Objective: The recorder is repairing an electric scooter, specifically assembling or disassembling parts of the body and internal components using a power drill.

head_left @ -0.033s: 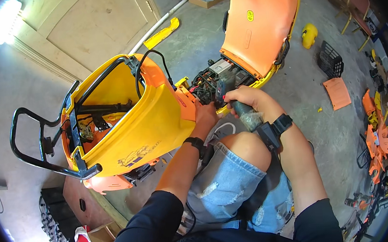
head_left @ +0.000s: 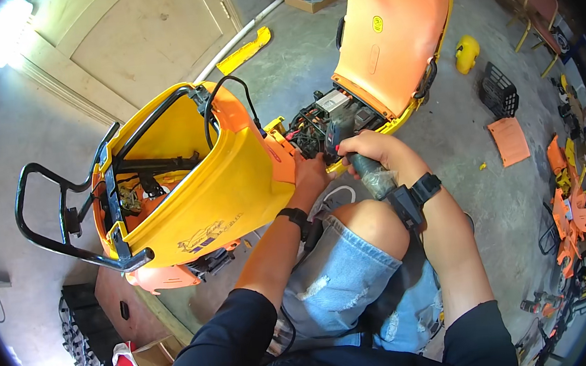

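A cordless power drill (head_left: 339, 133) is gripped in my right hand (head_left: 380, 149); its grip end is wrapped in clear plastic. The drill's front end points into a bay of wires and electronics (head_left: 310, 128), where its tip is hidden. My left hand (head_left: 311, 175) is at the near edge of that bay, by the orange panel (head_left: 282, 157) of a yellow-and-orange machine body (head_left: 247, 180). Its fingers are bent and close together, partly hidden, so what they pinch cannot be made out. A long orange cover (head_left: 392, 39) with yellow edging rises beyond the bay.
A black tubular handle (head_left: 27, 201) sticks out at the machine's left. On the floor at right lie a black basket (head_left: 499, 91), an orange panel (head_left: 510, 141), a yellow part (head_left: 467, 53) and several orange pieces (head_left: 569, 209). A yellow strip (head_left: 245, 51) lies near the door (head_left: 145, 42).
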